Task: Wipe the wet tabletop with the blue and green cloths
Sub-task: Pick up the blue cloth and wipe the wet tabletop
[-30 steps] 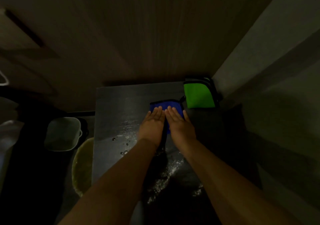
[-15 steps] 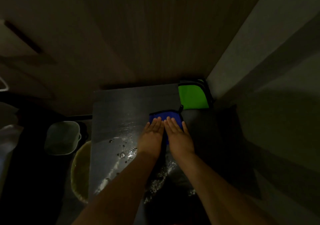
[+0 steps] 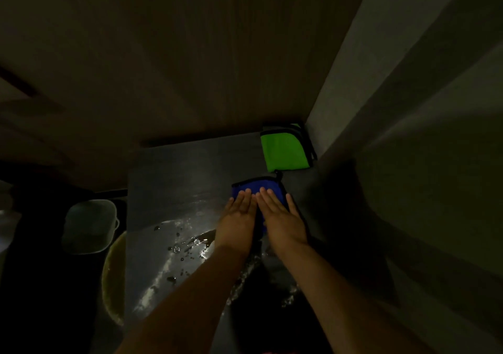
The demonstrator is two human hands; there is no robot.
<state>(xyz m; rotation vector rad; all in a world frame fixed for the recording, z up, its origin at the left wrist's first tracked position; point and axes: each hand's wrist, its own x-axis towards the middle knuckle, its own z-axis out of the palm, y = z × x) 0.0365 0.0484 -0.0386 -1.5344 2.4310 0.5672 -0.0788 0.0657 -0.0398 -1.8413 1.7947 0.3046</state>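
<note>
A folded blue cloth (image 3: pixel 254 186) lies on the dark tabletop (image 3: pixel 174 179), mostly covered by my hands. My left hand (image 3: pixel 238 220) and my right hand (image 3: pixel 281 217) lie flat on it side by side, fingers straight and pointing away from me, pressing it down. A folded green cloth (image 3: pixel 284 150) with a dark border sits apart in the far right corner, just beyond the blue one. Water drops and a shiny puddle (image 3: pixel 187 247) spread over the tabletop left of and beneath my forearms.
A wooden wall stands behind the table and a pale wall (image 3: pixel 381 108) hems it in on the right. Left of the table, lower down, are a pale square tub (image 3: pixel 89 225) and a yellowish round basin (image 3: pixel 113 277). The scene is very dim.
Both hands have slid the blue cloth a little toward me and away from the green cloth. The view has shifted, so the puddle shows more on the left.
</note>
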